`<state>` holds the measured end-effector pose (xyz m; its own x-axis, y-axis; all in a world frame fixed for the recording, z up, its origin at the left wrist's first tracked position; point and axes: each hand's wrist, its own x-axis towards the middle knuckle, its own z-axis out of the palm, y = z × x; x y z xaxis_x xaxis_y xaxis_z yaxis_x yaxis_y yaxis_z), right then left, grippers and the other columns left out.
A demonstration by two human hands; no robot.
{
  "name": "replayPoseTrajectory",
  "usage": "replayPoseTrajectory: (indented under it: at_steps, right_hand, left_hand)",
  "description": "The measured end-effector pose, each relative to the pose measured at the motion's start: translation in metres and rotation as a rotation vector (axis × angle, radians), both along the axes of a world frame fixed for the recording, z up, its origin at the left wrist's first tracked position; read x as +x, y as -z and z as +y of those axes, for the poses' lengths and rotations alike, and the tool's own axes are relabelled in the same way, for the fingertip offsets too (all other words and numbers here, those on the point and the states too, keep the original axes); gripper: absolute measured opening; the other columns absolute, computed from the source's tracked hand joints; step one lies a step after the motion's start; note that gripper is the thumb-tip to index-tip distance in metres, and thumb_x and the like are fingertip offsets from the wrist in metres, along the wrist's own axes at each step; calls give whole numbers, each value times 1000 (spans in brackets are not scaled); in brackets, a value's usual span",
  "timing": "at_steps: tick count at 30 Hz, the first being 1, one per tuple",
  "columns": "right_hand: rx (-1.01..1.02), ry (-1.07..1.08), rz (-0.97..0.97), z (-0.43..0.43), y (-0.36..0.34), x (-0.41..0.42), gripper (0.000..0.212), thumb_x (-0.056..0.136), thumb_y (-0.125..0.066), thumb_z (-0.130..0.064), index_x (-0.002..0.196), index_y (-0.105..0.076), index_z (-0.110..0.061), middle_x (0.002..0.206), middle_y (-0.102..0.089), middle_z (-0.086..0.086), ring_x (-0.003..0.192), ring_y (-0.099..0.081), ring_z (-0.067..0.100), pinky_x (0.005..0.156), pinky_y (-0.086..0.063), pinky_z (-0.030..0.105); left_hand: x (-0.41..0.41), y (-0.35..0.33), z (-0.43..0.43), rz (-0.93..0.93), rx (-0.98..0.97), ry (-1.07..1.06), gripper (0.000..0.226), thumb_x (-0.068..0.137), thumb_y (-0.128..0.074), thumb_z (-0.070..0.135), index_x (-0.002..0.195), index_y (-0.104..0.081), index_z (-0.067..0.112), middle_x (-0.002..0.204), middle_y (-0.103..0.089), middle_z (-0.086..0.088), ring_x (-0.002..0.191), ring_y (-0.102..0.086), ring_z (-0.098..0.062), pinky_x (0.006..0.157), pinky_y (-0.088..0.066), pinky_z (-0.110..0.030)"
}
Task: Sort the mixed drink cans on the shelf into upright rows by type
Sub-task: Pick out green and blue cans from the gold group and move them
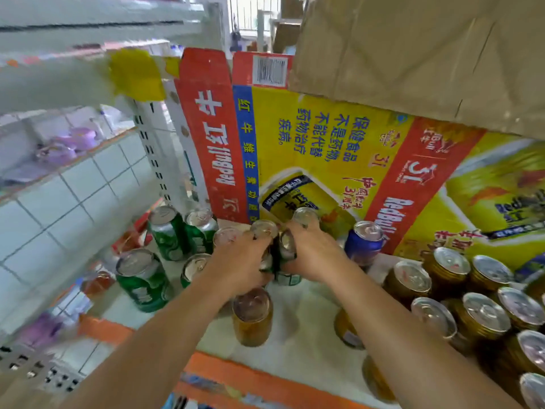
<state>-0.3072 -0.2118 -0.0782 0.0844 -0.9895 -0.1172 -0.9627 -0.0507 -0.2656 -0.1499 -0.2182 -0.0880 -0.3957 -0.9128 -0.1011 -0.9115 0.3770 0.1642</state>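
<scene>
Upright green cans [166, 231] stand at the shelf's left, one more [141, 278] nearer the front. Both my hands meet in a cluster of cans at the middle back. My left hand [239, 261] wraps a can mostly hidden under its fingers. My right hand [312, 252] grips a green can [287, 261] from the right. A blue can [364, 242] stands just right of my right hand. Gold cans [483, 314] fill the right in rows, and a lone gold can [252, 317] stands below my left wrist.
A red and yellow Red Bull carton [324, 149] stands behind the cans, with a brown cardboard box [413, 54] on top. The white shelf board [300, 329] has an orange front edge [236, 370]. A white tiled wall [67, 208] lies left.
</scene>
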Motion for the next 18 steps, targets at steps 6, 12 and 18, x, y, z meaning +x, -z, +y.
replayPoseTrajectory:
  at_steps: [6, 12, 18]
  right_hand:
    - [-144, 235, -91, 27, -6, -2, 71, 70, -75, -47, 126, -36, -25, 110, -62, 3, 97, -62, 30, 68, -45, 36]
    - [-507, 561, -566, 84, -39, -39, 57, 69, -78, -46, 115, -46, -34, 99, -57, -23, 94, -56, 10, 79, -47, 35]
    - [-745, 786, -577, 166, -47, -81, 52, 74, -77, -42, 119, -50, -38, 96, -48, -34, 96, -53, 5, 85, -44, 30]
  left_hand:
    - [8, -35, 2, 238, -157, 49, 64, 75, -71, 49, 132, -45, 39, 123, -51, 9, 110, -54, -16, 86, -48, -35]
    - [-5, -69, 21, 708, -306, 96, 61, 71, -76, 47, 127, -54, 37, 115, -51, 13, 90, -42, 3, 75, -35, -7]
    - [-49, -74, 71, 866, -293, 187, 62, 69, -79, 41, 126, -56, 37, 114, -51, 16, 92, -43, 7, 78, -37, -15]
